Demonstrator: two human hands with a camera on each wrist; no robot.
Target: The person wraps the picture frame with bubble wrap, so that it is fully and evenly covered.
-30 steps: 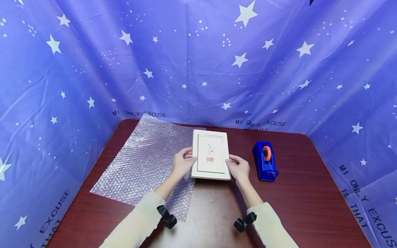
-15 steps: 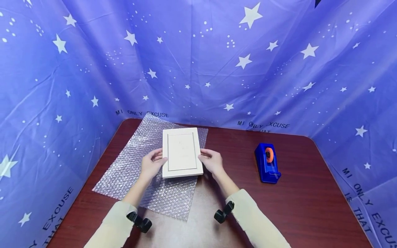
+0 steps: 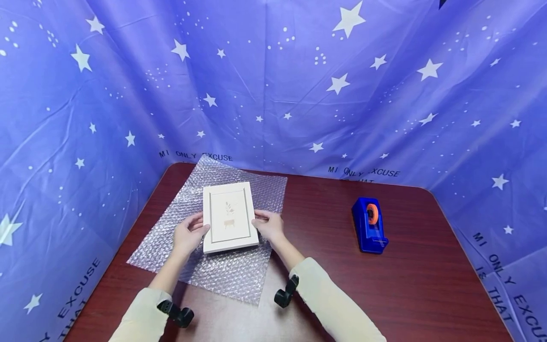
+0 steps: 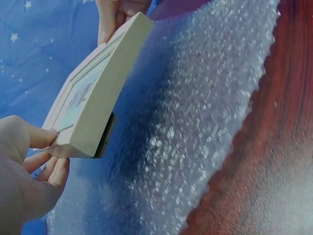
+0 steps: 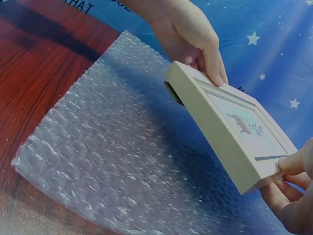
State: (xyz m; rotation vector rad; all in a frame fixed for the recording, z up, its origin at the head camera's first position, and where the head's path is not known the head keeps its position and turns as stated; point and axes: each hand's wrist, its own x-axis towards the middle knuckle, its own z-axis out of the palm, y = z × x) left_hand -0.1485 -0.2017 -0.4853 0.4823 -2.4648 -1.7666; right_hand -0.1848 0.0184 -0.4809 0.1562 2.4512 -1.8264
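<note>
Picture frame (image 3: 230, 217) over bubble wrap (image 3: 231, 280)

My left hand (image 3: 187, 236) pinches one side, my right hand (image 3: 270, 226) the other. I hold it up in the air. The blue tape dispenser (image 3: 367, 233) sits on the table (image 3: 318, 237), to the right.

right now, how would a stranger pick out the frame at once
On the reddish table lies bubble wrap. Above it, the left hand and right hand grip the frame by its sides. It is pale, with a plant picture, unlike the clear wrap and blue dispenser.
</note>
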